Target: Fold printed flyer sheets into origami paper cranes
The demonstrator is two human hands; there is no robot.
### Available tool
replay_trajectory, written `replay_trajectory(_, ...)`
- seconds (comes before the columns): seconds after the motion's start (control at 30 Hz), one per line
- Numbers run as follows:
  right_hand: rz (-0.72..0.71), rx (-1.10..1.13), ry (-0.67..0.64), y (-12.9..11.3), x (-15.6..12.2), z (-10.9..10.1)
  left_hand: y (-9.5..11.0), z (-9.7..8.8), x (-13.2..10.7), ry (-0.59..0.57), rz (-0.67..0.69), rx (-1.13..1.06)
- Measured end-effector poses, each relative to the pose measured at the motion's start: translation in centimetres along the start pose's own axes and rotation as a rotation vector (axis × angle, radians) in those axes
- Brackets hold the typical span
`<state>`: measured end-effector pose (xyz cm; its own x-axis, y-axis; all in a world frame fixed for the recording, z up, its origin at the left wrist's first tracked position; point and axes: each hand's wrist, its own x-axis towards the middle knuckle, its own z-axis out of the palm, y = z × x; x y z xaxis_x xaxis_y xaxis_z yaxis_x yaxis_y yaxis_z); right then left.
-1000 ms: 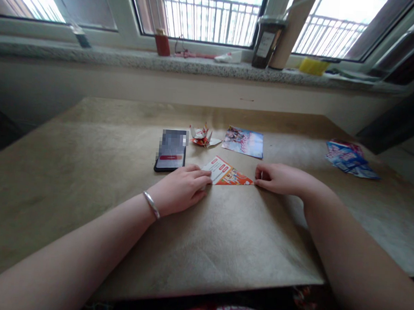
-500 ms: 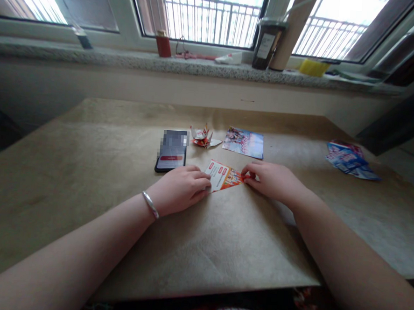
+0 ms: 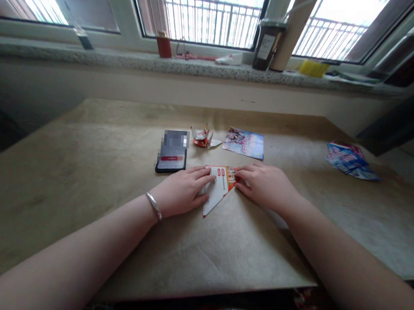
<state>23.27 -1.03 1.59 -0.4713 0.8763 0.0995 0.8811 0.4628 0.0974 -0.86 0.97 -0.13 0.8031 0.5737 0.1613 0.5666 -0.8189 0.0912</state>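
Note:
A folded sheet of printed paper (image 3: 219,191), white with red labels and an orange picture strip, lies on the table between my hands. Its outline is pointed, with one tip toward me. My left hand (image 3: 185,191), with a silver bangle at the wrist, rests fingers stretched over the paper's left part, thumb apart. At the right end, the fingertips and thumb of my right hand (image 3: 264,184) are closed on the orange corner and hide part of it. Just beyond is a folded paper crane (image 3: 201,138), white, red and orange.
A phone (image 3: 171,160) with a lit, partly blurred screen lies beyond my left hand. A blue-pink printed sheet (image 3: 244,143) is behind the paper. Several blue-red packets (image 3: 350,161) lie far right. A lidded dark cup (image 3: 266,46) stands on the windowsill (image 3: 121,58).
The paper has turned, so one tip now points toward me. My right hand has shifted slightly left along with its corner, and the left hand's fingers have spread more over the paper.

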Motion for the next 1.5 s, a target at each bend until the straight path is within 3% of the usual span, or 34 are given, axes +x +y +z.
replay_trajectory(0.13,-0.029,0.032,0.004,0.3,0.2,0.5,0.0,-0.2,0.1,-0.019,0.009,-0.009)
replay_trajectory(0.4,0.008,0.079,0.032,0.4,0.7,1.8,0.1,-0.3,0.2,0.074,0.216,-0.062)
replay_trajectory(0.63,-0.081,0.181,0.041,1.1,0.9,2.3,-0.2,-0.9,0.1,0.057,0.074,0.043)
replay_trajectory(0.9,-0.085,0.335,0.009,1.7,1.0,2.9,-0.3,-1.0,0.0,0.03,0.115,0.041)
replay_trajectory(1.2,-0.121,0.377,-0.017,1.9,0.9,3.4,-0.5,-0.9,0.2,0.045,0.225,0.047)
replay_trajectory(1.5,-0.128,0.375,-0.014,1.7,0.9,3.4,-0.7,-0.6,0.3,0.033,0.246,0.037)
